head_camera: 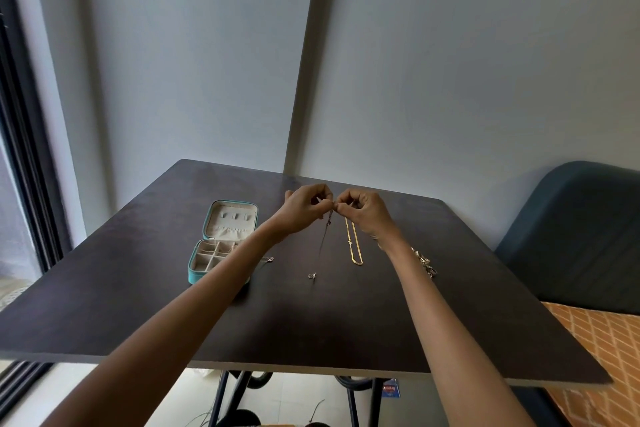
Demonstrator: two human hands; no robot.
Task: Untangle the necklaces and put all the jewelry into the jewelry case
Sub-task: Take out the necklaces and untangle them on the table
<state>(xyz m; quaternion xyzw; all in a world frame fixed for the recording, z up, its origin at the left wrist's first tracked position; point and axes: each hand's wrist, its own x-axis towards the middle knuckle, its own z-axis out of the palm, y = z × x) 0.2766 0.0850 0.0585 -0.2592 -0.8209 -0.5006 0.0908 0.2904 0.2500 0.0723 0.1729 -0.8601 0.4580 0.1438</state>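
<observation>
Two hands are raised together above the far middle of the dark table [311, 329], fingertips nearly touching. The left hand [304, 206] is curled, its fingertips pinching the top of a thin silver necklace [325, 234], which hangs straight down from the pinch with its lower end near the tabletop. The right hand [363, 211] is likewise curled and pinches at the same spot on that chain; whether the gold necklace [354, 244] below it is also held cannot be told. The gold necklace is seen as a narrow loop running from under the right hand toward the viewer.

The jewelry case [221, 243] lies open on the left part of the table, well in from the left edge, its lid tilted back toward the wall and its compartmented tray facing up; a fine chain is seen in a rear compartment. A small pendant piece [269, 259] lies just right of the case, and a small ring-like piece [312, 276] lies apart in the middle. A cluster of jewelry [425, 262] is partly hidden behind the right forearm.

Bare tabletop extends from these items to the near edge and to the right edge. A blue chair [571, 236] stands beyond the right edge.
</observation>
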